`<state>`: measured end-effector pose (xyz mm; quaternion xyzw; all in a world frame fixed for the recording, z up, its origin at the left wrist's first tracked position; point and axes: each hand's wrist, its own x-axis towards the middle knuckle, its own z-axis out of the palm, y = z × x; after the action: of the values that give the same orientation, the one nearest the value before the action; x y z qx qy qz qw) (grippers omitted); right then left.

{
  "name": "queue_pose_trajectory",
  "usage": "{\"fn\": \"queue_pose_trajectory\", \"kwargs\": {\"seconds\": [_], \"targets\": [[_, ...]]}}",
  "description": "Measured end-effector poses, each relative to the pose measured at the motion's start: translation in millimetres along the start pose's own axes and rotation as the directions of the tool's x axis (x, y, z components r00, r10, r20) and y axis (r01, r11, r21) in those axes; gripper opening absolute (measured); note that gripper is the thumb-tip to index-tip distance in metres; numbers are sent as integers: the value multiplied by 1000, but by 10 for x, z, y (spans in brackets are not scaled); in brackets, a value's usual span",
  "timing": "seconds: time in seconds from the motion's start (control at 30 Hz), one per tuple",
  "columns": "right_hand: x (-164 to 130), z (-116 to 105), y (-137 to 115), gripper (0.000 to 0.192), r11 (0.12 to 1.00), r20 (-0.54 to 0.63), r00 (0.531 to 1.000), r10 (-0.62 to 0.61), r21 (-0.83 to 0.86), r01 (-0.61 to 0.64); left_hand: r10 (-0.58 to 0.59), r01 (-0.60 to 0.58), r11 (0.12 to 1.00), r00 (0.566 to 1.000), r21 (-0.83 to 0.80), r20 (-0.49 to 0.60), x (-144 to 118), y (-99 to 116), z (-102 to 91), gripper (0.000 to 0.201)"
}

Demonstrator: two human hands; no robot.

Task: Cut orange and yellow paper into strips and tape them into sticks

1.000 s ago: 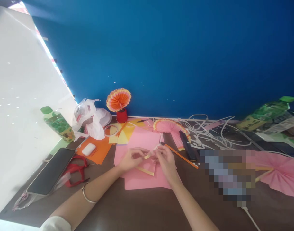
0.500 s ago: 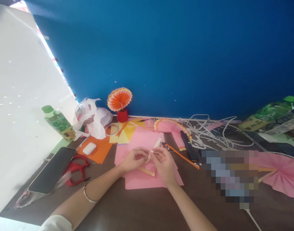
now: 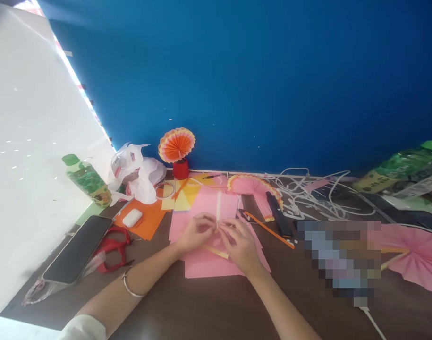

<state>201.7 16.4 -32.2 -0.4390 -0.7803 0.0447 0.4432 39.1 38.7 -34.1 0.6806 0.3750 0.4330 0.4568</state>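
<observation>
Above a stack of pink paper sheets (image 3: pixel 205 269), my left hand (image 3: pixel 197 234) and my right hand (image 3: pixel 240 240) meet fingertip to fingertip. Both pinch the lower end of a narrow cream strip (image 3: pixel 218 204), which looks like paper or tape and points away from me. Its pinched end is mostly covered by the fingers. Below the hands, a pale yellow paper edge (image 3: pixel 216 251) shows on the pink sheets. To the right of my right hand lies a thin orange paper strip (image 3: pixel 270 230).
Behind stands a pleated paper flower (image 3: pixel 176 145) in a red pot (image 3: pixel 181 170). On the left are red-handled scissors (image 3: pixel 114 250), a phone (image 3: pixel 76 250), a white case (image 3: pixel 132 218) and a bottle (image 3: pixel 86 179). A pleated pink fan (image 3: pixel 249 184) and tangled white cables (image 3: pixel 315 198) lie right.
The cream strip has swung from a rightward slant to nearly straight ahead. My right hand has shifted slightly lower, its fingertips still close to those of my left hand.
</observation>
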Motion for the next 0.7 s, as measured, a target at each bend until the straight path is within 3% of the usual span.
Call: {"fn": "queue_pose_trajectory", "kwargs": {"seconds": [0.2, 0.37, 0.7], "targets": [[19, -41, -17, 15, 992, 63, 995, -76, -92, 81, 80, -77, 988, 997, 133, -18, -22, 13, 21, 14], [22, -30, -35, 13, 996, 43, 997, -58, -61, 61, 136, -132, 977, 991, 170, -12, -32, -21, 30, 13], [24, -9, 23, 11, 997, -13, 1000, 24, -68, -25, 66, -58, 985, 997, 162, -42, -27, 113, 22, 13]]}}
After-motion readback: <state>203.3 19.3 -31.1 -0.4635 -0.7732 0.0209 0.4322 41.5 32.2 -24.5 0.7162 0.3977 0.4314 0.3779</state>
